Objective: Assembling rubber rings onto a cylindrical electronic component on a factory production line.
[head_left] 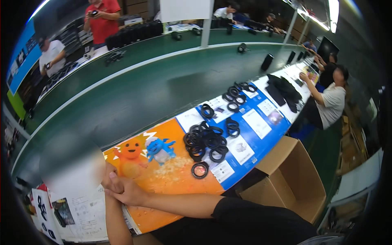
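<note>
At the table's left part my two hands are pressed together beside a blurred patch. My right hand (pixel 130 193) reaches in from the right with its fingers closed over the left. My left hand (pixel 112 179) is closed too, its forearm rising from the lower edge. Whatever lies between them, if anything, is hidden. Just beyond the hands, an orange cartoon figure (pixel 131 150) and a blue one (pixel 160 150) are printed on the orange table covering (pixel 183 181). A heap of black rings (pixel 204 141) sits to the right, with a single black ring (pixel 200 170) at its near side.
An open cardboard box (pixel 281 179) stands against the table's near right side. More black rings (pixel 234 98) and a black cloth pile (pixel 283 92) lie farther along. A green conveyor belt (pixel 163 90) runs behind. Another person (pixel 330 102) sits at the far right; others work beyond the belt.
</note>
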### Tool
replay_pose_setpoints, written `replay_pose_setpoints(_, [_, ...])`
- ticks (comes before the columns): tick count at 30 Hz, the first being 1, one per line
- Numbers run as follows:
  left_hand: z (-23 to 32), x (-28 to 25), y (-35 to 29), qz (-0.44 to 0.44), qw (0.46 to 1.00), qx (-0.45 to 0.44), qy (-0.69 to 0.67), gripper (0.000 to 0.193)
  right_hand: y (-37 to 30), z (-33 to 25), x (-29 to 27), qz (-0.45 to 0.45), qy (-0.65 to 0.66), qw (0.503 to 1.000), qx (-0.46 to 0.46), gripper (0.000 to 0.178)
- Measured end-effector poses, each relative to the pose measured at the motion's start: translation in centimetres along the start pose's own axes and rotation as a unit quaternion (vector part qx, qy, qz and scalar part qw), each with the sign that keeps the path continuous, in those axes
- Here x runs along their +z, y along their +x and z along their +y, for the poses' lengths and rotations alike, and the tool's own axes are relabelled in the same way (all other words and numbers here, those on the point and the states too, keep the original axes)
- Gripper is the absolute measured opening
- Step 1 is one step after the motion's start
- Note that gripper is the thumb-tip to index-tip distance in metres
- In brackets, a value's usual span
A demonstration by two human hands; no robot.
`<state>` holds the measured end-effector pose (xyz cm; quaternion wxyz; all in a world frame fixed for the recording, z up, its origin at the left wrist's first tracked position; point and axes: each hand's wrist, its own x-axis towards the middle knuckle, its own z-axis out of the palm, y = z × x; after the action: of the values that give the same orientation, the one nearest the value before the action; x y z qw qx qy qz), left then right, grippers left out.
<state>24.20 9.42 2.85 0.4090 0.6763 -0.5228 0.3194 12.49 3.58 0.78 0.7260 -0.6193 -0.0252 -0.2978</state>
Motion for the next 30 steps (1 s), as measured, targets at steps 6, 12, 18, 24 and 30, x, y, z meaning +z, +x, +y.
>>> replay_pose_setpoints(6, [0.3, 2.1, 0.1, 0.010, 0.999, -0.029, -0.044, 0.030, 0.5, 0.2, -1.3, -0.028, -0.030, 0.998, 0.043, 0.031])
replay_pose_setpoints(12, [0.8, 1.8, 0.5, 0.009, 1.000, -0.005, 0.027, 0.029, 0.3, 0.9, -1.1, -0.028, -0.027, 0.998, 0.042, 0.033])
replay_pose_setpoints(18, [0.5, 2.1, 0.4, 0.014, 0.999, 0.017, 0.046, 0.031, 0.2, 0.5, -1.0, -0.017, -0.031, 0.997, 0.066, 0.035])
replay_pose_setpoints(24, [0.1, 2.3, 0.6, -0.002, 1.000, 0.013, -0.009, 0.025, 0.7, 0.1, -1.2, -0.013, -0.027, 0.998, 0.061, 0.034])
replay_pose_setpoints(30, [-0.7, 2.5, -1.1, 0.003, 0.999, -0.027, -0.038, 0.027, 0.6, 0.3, -0.9, 0.005, -0.026, 0.998, 0.062, 0.034])
